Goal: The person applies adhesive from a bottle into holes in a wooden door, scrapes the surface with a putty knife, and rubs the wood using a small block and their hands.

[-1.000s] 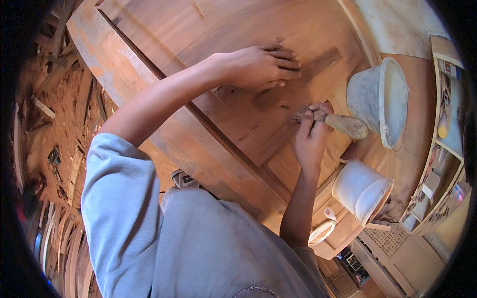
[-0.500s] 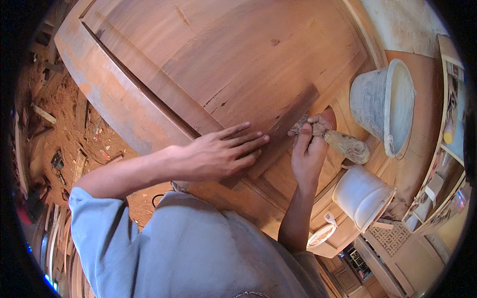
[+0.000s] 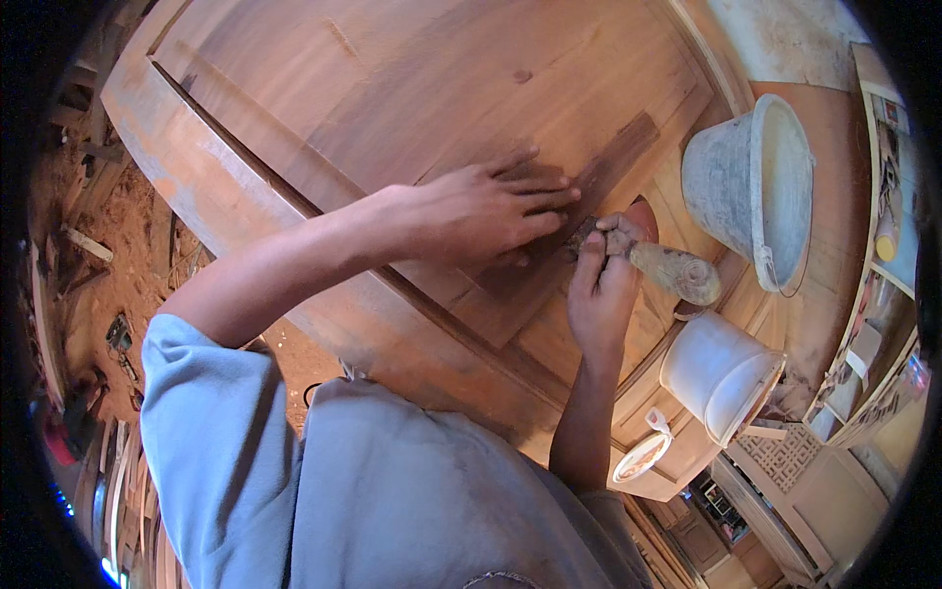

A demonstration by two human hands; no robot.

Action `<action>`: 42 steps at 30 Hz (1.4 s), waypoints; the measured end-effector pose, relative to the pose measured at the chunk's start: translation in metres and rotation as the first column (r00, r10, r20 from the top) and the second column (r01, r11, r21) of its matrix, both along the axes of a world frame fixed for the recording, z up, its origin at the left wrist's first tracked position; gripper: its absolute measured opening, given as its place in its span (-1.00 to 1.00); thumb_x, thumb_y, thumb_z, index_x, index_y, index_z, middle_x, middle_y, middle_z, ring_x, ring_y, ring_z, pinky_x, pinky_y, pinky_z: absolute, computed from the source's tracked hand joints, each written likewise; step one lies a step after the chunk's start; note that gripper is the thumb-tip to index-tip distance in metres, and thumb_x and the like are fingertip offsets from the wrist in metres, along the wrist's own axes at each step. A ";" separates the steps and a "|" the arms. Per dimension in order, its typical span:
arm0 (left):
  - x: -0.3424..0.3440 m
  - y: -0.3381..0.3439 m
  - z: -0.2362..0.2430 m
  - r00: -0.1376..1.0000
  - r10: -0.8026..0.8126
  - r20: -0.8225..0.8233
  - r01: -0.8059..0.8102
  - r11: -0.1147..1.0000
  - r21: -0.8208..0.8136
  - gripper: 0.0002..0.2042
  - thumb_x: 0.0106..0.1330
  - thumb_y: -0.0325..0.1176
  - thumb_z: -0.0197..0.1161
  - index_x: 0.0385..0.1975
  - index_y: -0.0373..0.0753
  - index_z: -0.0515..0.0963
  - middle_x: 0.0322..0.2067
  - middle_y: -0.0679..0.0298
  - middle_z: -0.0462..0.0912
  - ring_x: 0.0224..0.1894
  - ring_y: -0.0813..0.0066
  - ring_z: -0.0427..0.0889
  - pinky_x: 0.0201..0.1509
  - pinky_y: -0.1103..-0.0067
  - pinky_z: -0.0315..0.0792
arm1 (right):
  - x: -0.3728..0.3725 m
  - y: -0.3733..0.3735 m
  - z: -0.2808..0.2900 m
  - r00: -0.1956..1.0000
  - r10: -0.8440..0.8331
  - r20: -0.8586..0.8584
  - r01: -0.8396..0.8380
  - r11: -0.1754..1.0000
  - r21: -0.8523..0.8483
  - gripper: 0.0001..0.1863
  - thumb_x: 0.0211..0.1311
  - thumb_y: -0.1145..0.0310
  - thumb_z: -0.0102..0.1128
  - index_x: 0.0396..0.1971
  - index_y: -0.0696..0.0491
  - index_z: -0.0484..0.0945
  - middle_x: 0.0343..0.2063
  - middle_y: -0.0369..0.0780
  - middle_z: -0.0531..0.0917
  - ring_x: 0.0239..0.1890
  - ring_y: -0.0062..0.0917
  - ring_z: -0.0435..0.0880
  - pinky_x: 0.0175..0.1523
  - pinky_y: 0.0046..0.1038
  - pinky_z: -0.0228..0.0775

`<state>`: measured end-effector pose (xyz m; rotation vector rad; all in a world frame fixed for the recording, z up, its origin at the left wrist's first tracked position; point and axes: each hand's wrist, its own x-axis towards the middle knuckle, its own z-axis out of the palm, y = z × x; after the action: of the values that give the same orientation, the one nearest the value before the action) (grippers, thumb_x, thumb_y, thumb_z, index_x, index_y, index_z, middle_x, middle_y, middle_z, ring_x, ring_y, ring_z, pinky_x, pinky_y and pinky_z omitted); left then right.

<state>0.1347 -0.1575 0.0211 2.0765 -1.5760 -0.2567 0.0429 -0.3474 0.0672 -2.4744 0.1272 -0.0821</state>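
Note:
My left hand (image 3: 491, 211) lies flat on the brown wooden panel (image 3: 412, 88), fingers stretched out and slightly apart. Under and beside its fingertips runs a darker brown strip (image 3: 628, 145) on the wood. Close to its right, my right hand (image 3: 601, 285) is closed on a tool with a thick, worn wooden handle (image 3: 677, 273), which points to the right. The tool's working end, near my fingertips, is partly hidden, so its kind is unclear. A reddish-brown piece (image 3: 643, 216) shows just behind those fingers.
A grey bucket (image 3: 721, 182) stands at the right, with a whitish bucket (image 3: 711, 368) below it. Nearer me is a small white container (image 3: 643, 458). Cluttered shelves (image 3: 873, 294) line the far right. Wood scraps and sawdust (image 3: 108, 245) cover the ground at the left.
My left hand has slid up and to the right along the panel, closer to my right hand. The right hand keeps its hold on the tool, almost in place.

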 end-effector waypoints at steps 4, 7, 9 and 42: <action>0.012 0.009 -0.005 0.990 0.137 0.021 -0.136 0.990 -0.033 -0.45 0.36 -0.15 0.19 0.31 -0.20 0.32 0.42 0.16 0.21 0.50 0.20 0.07 0.55 0.23 -0.01 | -0.001 -0.004 -0.008 1.000 -0.013 -0.008 0.014 0.998 0.064 -0.83 0.37 0.48 -0.07 -0.17 0.27 0.41 -0.23 0.02 0.45 -0.18 -0.11 0.48 0.00 -0.17 0.30; 0.013 0.032 0.005 0.943 0.312 0.117 -0.317 0.948 0.019 -0.41 0.36 -0.13 0.19 0.35 -0.18 0.29 0.42 0.13 0.21 0.48 0.13 0.13 0.51 0.21 0.09 | -0.003 -0.005 -0.014 0.997 -0.061 -0.056 0.068 0.989 0.135 -0.84 0.35 0.51 -0.05 -0.17 0.27 0.40 -0.24 0.02 0.45 -0.20 -0.12 0.49 -0.01 -0.16 0.30; 0.005 0.053 0.027 0.876 0.476 -0.080 -0.482 0.871 -0.096 -0.40 0.37 -0.11 0.18 0.37 -0.19 0.26 0.41 0.10 0.22 0.46 0.07 0.17 0.48 0.21 0.14 | -0.004 -0.004 -0.015 0.995 -0.087 -0.050 0.093 0.986 0.137 -0.85 0.34 0.53 -0.05 -0.16 0.27 0.40 -0.25 0.01 0.45 -0.21 -0.13 0.49 -0.02 -0.16 0.31; -0.070 0.146 0.001 0.469 0.879 -0.079 -0.882 0.471 -0.002 -0.44 0.37 -0.24 0.20 0.33 -0.31 0.30 0.39 0.02 0.26 0.47 0.05 0.15 0.54 0.27 -0.03 | -0.039 -0.023 0.016 0.980 -0.151 -0.131 0.190 0.905 0.380 -0.86 0.46 0.48 -0.05 -0.11 0.19 0.44 -0.39 -0.18 0.56 -0.41 -0.53 0.62 -0.35 -0.46 0.46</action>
<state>0.0652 -0.0114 0.0222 2.5049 -0.2588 0.1015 0.0038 -0.3702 0.0832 -2.0619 0.3677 -0.0068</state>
